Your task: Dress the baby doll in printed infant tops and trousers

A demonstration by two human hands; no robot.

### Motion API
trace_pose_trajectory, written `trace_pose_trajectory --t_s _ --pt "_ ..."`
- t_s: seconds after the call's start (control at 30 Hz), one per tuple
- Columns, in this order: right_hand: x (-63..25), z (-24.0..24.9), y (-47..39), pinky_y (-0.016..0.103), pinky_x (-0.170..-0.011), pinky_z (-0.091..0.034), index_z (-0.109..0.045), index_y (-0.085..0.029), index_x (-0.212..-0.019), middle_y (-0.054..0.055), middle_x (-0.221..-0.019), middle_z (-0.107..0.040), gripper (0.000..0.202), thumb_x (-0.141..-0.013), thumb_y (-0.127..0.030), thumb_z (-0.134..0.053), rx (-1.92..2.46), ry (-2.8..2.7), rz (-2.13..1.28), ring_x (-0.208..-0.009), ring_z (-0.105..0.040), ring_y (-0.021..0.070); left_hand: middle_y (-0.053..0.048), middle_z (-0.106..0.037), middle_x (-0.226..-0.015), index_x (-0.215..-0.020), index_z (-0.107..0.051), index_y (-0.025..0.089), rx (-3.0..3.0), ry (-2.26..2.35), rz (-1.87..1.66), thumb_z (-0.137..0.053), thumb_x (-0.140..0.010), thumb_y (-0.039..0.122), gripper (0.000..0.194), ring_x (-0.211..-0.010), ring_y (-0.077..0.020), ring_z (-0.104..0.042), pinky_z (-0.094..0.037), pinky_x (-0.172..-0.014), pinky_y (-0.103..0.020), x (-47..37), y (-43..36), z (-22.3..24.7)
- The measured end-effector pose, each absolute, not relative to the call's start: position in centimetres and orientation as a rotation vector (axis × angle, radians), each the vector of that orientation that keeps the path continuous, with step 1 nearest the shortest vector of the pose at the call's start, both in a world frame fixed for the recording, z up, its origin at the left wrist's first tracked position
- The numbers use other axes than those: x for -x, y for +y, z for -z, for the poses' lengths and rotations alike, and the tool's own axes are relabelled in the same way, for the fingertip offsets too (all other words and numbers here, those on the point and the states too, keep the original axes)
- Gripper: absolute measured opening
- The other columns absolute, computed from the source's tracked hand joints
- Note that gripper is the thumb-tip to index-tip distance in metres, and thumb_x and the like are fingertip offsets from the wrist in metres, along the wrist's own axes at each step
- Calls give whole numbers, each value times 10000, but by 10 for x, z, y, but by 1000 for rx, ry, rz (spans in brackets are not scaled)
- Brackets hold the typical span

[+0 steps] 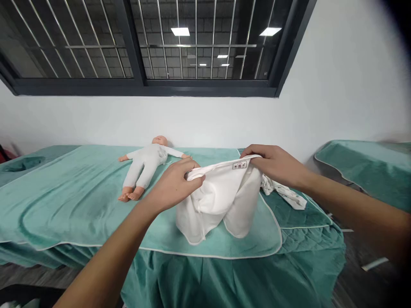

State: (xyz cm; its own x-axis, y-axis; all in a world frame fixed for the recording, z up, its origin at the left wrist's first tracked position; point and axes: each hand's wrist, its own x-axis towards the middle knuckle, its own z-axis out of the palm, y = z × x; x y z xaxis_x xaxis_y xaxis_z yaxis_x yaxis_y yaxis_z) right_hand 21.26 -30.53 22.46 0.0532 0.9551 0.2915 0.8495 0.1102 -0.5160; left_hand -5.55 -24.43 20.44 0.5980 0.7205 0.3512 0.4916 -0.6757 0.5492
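A small white baby garment [218,192] hangs between my hands above the near part of the bed, its upper edge stretched taut. A printed label [239,164] shows along that edge, towards the right. My left hand [180,179] pinches the edge at its left end, thumb in front. At the other end, my right hand [272,164] grips the edge between thumb and fingers. Two rounded flaps hang at the bottom; whether it is a top or trousers I cannot tell. Beyond my left hand a baby doll [146,160] in a white bodysuit lies on its back, arms spread.
A crumpled white patterned cloth [285,194] lies right of the garment. The bed [80,192] has a green velvet cover with a face hole at the far left. Behind it stands a white wall [205,117] under a barred window [202,42]. Another green-covered surface [369,167] is at right.
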Motion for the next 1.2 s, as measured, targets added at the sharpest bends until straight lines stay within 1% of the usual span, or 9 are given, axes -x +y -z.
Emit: trace_pose_trajectory --t_s 0.17,0.3,0.47,0.63,0.73,0.9,1.07,1.13,1.2 --pt "-216 -214 -309 242 -629 -413 -683 -253 -909 -24 -924 -706 269 -812 -185 -441 1739 -1826 -149 -802 -613 160 29 -544 -776 -718 -493 194 -2378 1100 -765 -535 -852 377 230 -666 -135 -475 -332 -607 -268 61 -245 -208" --pt "-224 -203 -311 252 -681 -426 -682 -261 -932 -19 -996 -698 305 -789 -148 -437 1756 -1919 -3 -864 -611 169 34 -531 -721 -761 -497 207 -2305 1155 -692 -525 -863 539 349 -657 -147 -490 -327 -594 -266 66 -240 -203" --pt "-242 -187 -313 266 -709 -451 -689 -269 -944 -18 -1025 -704 274 -818 -195 -458 1795 -1908 -145 -918 -625 188 26 -533 -728 -811 -517 215 -2353 1252 -669 -580 -779 670 461 -685 -165 -493 -310 -587 -266 77 -232 -196" --pt "-254 -177 -318 272 -733 -459 -699 -271 -976 -8 -1072 -703 257 -796 -234 -521 1804 -1722 -335 -956 -626 204 17 -528 -751 -812 -555 208 -2317 1025 -372 -544 -840 606 399 -684 -150 -483 -324 -577 -249 91 -224 -192" --pt "-257 -176 -323 271 -715 -444 -701 -263 -954 12 -1043 -702 213 -809 -290 -548 1763 -1600 -439 -921 -617 200 17 -506 -760 -830 -555 206 -2129 929 -453 -508 -887 557 359 -688 -131 -468 -343 -582 -228 99 -224 -191" --pt "-273 -177 -314 272 -682 -435 -700 -250 -916 35 -979 -702 199 -821 -379 -581 1716 -1499 -510 -868 -616 205 17 -508 -748 -835 -541 208 -2040 1019 -579 -467 -908 574 381 -648 -120 -452 -348 -563 -223 104 -218 -195" --pt "-289 -163 -260 283 -756 -459 -703 -264 -946 9 -1041 -712 216 -822 -306 -532 1948 -1741 -391 -943 -637 221 -11 -630 -850 -903 -576 227 -2363 1303 -457 -357 -941 590 426 -777 -184 -573 -402 -659 -273 91 -173 -179" --pt "-284 -148 -233 295 -785 -463 -696 -259 -964 15 -1058 -712 241 -844 -267 -488 2046 -1823 -283 -966 -635 226 -44 -657 -850 -949 -578 213 -2505 1536 -316 -312 -966 540 423 -779 -227 -600 -420 -685 -323 78 -149 -160" --pt "-269 -125 -213 326 -788 -470 -671 -239 -1058 54 -1085 -707 291 -865 -230 -453 2187 -1804 -100 -958 -637 247 -112 -671 -932 -1032 -579 170 -2622 1802 -233 -344 -972 470 386 -886 -292 -619 -442 -748 -382 62 -134 -135"
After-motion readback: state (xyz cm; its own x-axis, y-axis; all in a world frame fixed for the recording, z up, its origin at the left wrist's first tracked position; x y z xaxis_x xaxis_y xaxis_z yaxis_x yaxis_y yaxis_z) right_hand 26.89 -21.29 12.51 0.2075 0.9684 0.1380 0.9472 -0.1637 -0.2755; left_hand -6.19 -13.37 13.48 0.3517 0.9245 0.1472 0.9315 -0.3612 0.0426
